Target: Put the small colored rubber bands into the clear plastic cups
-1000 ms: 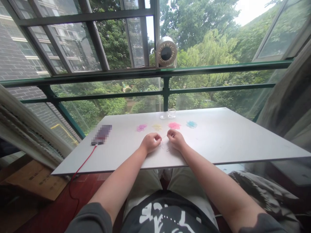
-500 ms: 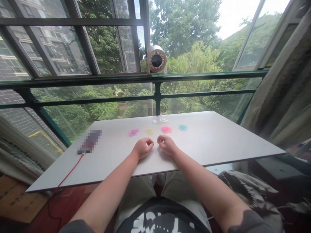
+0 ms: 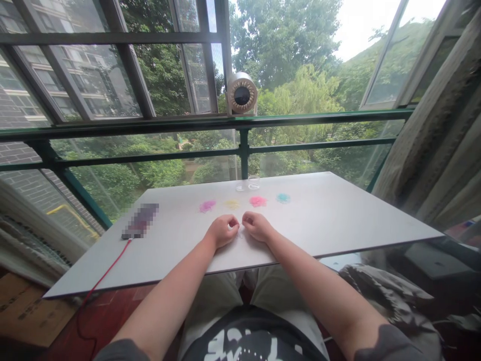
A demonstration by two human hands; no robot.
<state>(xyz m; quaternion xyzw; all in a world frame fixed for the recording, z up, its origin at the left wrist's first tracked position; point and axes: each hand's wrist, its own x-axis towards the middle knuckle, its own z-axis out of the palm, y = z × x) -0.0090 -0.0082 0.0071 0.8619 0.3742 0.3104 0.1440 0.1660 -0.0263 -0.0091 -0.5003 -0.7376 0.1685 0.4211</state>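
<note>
My left hand [image 3: 224, 231] rests on the white table [image 3: 319, 215], with thumb and forefinger pinched together. Close beside it, my right hand [image 3: 257, 226] is also closed, its fingertips almost meeting those of the left. Whatever the fingertips hold is too small to make out. A faint, pale, thin thing [image 3: 241, 232] shows on the tabletop between the hands. Beyond them lie small loose piles in a row: purple [image 3: 207, 206], pale yellow [image 3: 232, 204], pink [image 3: 257, 201] and turquoise [image 3: 283, 198]. Their individual pieces are too small to tell.
A clear round container [image 3: 253, 183] stands at the table's back edge, a clear flat piece [image 3: 240, 188] beside it. On the left lies a blurred-out phone [image 3: 141, 220] with a red cable [image 3: 108, 268]. A round silver fan-like device [image 3: 242, 95] sits above the green railing [image 3: 319, 119].
My right hand has shifted slightly left, and the fingertips of both hands are closer together. The piles and the container have stayed in place.
</note>
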